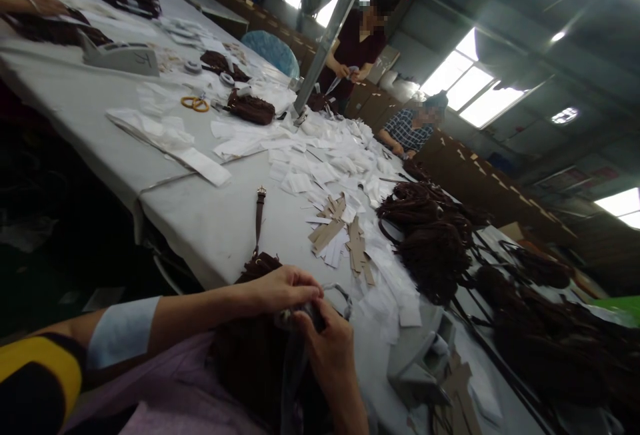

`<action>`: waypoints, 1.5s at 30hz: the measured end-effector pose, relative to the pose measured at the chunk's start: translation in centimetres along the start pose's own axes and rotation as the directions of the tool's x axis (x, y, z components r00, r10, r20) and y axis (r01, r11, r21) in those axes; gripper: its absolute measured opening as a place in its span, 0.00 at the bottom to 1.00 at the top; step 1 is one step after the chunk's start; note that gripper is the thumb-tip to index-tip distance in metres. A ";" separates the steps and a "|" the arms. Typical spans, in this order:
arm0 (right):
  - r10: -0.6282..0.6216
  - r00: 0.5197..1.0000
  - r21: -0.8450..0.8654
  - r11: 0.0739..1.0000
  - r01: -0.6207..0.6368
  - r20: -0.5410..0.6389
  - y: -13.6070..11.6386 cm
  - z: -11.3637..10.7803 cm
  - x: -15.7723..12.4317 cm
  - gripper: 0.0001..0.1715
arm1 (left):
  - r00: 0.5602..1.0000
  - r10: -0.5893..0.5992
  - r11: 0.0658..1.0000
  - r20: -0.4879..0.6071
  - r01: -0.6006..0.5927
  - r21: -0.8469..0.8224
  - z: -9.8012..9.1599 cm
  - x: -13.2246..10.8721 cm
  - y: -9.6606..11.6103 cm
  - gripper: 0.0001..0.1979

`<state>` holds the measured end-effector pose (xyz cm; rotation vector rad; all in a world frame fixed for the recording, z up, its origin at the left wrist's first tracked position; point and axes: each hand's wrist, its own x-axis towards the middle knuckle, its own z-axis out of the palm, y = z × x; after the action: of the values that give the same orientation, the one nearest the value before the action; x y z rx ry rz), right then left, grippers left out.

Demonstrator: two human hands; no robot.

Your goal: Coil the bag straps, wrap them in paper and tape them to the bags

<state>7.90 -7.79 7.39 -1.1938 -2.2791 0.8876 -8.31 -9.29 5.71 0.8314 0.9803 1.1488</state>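
A dark brown bag rests against my body at the table's near edge. Its narrow strap with a gold buckle lies out across the white table. Above the bag, my left hand is closed, its fingertips pinching a strap wrapped in clear plastic. Close against it, my right hand grips the same wrapped strap between thumb and fingers. A loop of it shows beyond the fingers, and clear film hangs below. The exact part between the fingertips is mostly hidden.
White paper pieces and brown card strips lie ahead. Brown bags are heaped at right, near a grey tape dispenser. Another dispenser stands far left. A metal post rises from the table; co-workers are beyond.
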 end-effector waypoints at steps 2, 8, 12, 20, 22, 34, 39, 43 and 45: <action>0.053 0.997 -0.058 0.997 -0.056 -0.063 0.1 0.1 -0.3 0.23 | 0.991 0.002 0.979 -0.130 -0.029 -0.204 1.4 0.4 -0.7 0.22; 0.042 0.984 -0.161 0.984 -0.071 -0.176 1.4 0.9 -1.9 0.20 | 0.991 0.083 0.982 -0.107 -0.099 -0.159 2.6 0.4 -1.2 0.22; -0.169 0.984 -0.368 0.919 0.138 -0.053 1.0 -1.6 -1.2 0.15 | 0.947 0.153 0.848 0.283 -0.273 0.454 1.7 -0.2 3.2 0.18; -0.051 0.976 -0.110 0.993 0.028 -0.212 -4.9 -6.3 0.9 0.15 | 0.928 0.360 0.929 -0.092 -0.366 -0.060 6.1 0.2 8.1 0.21; -0.048 0.975 -0.118 0.993 0.022 -0.218 -4.2 -5.8 0.6 0.17 | 0.917 0.366 0.908 -0.160 -0.389 -0.153 6.4 0.7 7.2 0.22; -0.208 0.970 -0.348 0.925 0.155 -0.122 -3.2 -5.8 0.3 0.11 | 0.938 0.240 0.860 0.249 -0.324 0.393 3.8 -0.5 9.2 0.19; -0.115 0.986 -0.148 0.984 0.097 -0.118 -5.1 -6.6 0.0 0.20 | 0.951 0.283 0.955 0.124 -0.267 -0.132 4.0 -1.0 8.8 0.21; -0.152 0.977 -0.125 0.983 0.133 -0.151 -5.5 -6.1 -0.4 0.21 | 0.977 0.198 0.915 0.081 -0.154 -0.374 5.0 -1.7 8.5 0.21; -0.184 0.958 -0.154 0.976 0.152 -0.218 -5.2 -5.3 -0.5 0.21 | 0.984 0.177 0.898 0.036 -0.147 -0.416 5.6 -1.9 8.1 0.20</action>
<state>8.46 -8.61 14.76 -1.0758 -2.2375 0.5089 -6.07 -9.55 15.46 0.6132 0.5820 1.3987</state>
